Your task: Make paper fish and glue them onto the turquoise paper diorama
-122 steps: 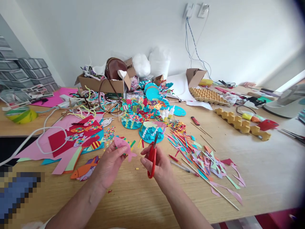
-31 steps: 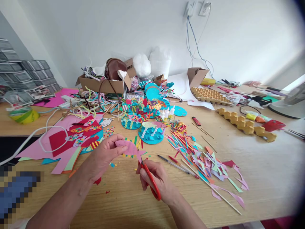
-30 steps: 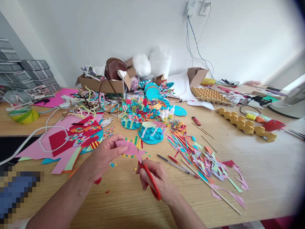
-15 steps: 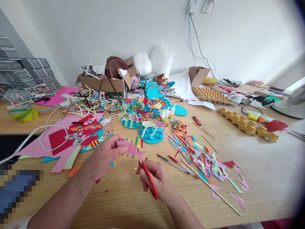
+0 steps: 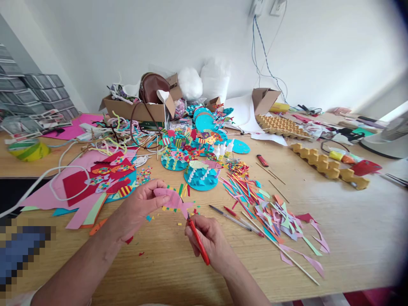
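Note:
My left hand [image 5: 135, 210] pinches a pink paper fish [image 5: 174, 199] between thumb and fingers, holding it just above the wooden table [image 5: 350, 229]. My right hand [image 5: 210, 242] grips red-handled scissors [image 5: 197, 238], whose blades point up and left and meet the fish near its tail. Small paper crumbs lie on the table below the fish.
Several teal paper discs with coloured fish [image 5: 200, 176] lie beyond my hands. Paper scraps, pens and wooden skewers [image 5: 280, 250] spread to the right. Pink and red sheets [image 5: 92, 182] lie left. Cardboard boxes [image 5: 140, 110], egg trays [image 5: 280, 125] and a fan [image 5: 389, 138] stand farther back.
Four seconds ago the scissors stood upright apart from the fish; since then my right hand has lowered and brought the blades to the fish's tail. In the last second little has moved.

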A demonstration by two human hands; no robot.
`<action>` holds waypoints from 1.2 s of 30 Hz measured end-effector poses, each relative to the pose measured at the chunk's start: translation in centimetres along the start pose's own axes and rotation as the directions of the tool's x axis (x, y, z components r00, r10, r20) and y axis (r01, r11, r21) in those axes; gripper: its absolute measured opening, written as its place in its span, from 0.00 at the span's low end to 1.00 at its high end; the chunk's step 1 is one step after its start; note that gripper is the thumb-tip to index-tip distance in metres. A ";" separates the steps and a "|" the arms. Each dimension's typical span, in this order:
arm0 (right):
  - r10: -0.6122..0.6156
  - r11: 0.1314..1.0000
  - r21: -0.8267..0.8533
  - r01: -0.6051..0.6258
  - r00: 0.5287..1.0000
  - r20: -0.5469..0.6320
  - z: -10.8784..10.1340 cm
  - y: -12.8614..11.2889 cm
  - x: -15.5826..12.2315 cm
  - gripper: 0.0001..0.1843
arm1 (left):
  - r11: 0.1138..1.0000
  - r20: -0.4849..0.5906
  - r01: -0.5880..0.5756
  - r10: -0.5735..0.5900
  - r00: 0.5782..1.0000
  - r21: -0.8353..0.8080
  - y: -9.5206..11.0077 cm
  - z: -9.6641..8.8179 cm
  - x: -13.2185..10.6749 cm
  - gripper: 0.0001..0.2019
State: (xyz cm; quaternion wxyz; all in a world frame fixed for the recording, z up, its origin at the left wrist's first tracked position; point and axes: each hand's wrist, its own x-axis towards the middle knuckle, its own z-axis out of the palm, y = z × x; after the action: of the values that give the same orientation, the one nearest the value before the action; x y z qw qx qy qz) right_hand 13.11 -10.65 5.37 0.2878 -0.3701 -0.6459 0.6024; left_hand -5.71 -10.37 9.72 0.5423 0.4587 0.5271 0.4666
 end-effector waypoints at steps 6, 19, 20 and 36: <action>-0.009 1.000 -0.025 0.009 1.000 0.028 -0.1 -0.3 -0.1 0.19 | 0.998 -0.041 0.040 -0.039 0.998 0.039 1.2 0.1 -0.4 0.09; -0.022 1.000 -0.013 0.025 0.990 0.139 -0.7 -0.2 -0.2 0.16 | 0.993 0.023 0.018 -0.021 1.000 0.113 1.0 -0.2 -0.4 0.08; -0.022 1.000 -0.015 0.024 0.990 0.136 -0.7 -0.2 -0.1 0.16 | 0.993 0.025 0.013 -0.016 1.000 0.118 0.9 -0.3 -0.4 0.08; -0.030 0.999 0.035 0.028 0.997 0.076 -0.2 0.1 0.1 0.17 | 0.999 0.050 0.033 -0.034 0.998 0.025 -0.4 -0.3 0.0 0.08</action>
State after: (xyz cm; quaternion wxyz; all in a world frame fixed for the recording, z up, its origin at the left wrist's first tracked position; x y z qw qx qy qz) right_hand 13.25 -10.39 5.30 0.2779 -0.3325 -0.6515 0.6228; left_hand -5.97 -10.45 9.28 0.5576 0.4680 0.5266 0.4391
